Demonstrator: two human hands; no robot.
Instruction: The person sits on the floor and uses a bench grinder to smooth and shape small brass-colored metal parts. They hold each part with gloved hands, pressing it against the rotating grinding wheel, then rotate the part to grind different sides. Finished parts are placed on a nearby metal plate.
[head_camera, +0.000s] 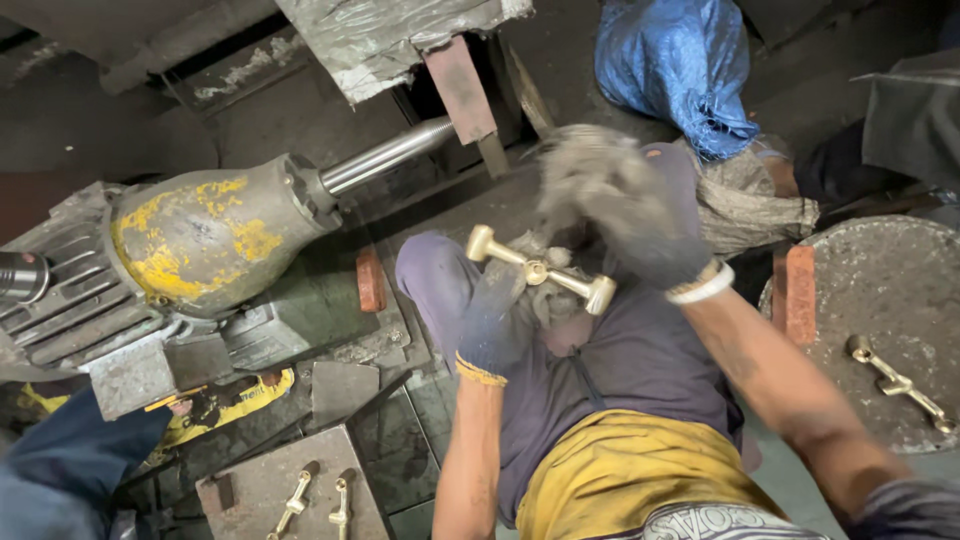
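Above the person's lap, right of the yellow-stained motor housing (205, 240), one brass T-shaped fitting (541, 270) is held between two gloved hands. The fitting has two flared ends and a hexagonal hub at its centre. The left hand (497, 325), in a dark glove with a yellow cuff, is closed around the fitting from below. The right hand (625, 215), in a grey glove, is blurred; it sits over the fitting with a wad of grey cloth (545, 285), and whether its fingers are clamped or loose cannot be told. One white band (703, 288) rings the right wrist. Below the motor housing, one grey metal block (290, 490) carries two brass parts (318, 500) lying side by side. Far right of the housing, one round, gritty metal plate (885, 300) carries one more brass part (898, 383); the plate is cut off at the frame edge. One polished steel shaft (385, 155) projects from the housing toward the upper right, its far end hidden behind a rust-coloured bar (460, 90). One blue plastic bag (675, 65) lies above the hands, partly out of frame. Two reddish bricks are visible: one (371, 278) just right of the housing, one (800, 295) at the plate's edge. A dark blue sleeve (70, 460) enters at lower left; its owner is out of view.
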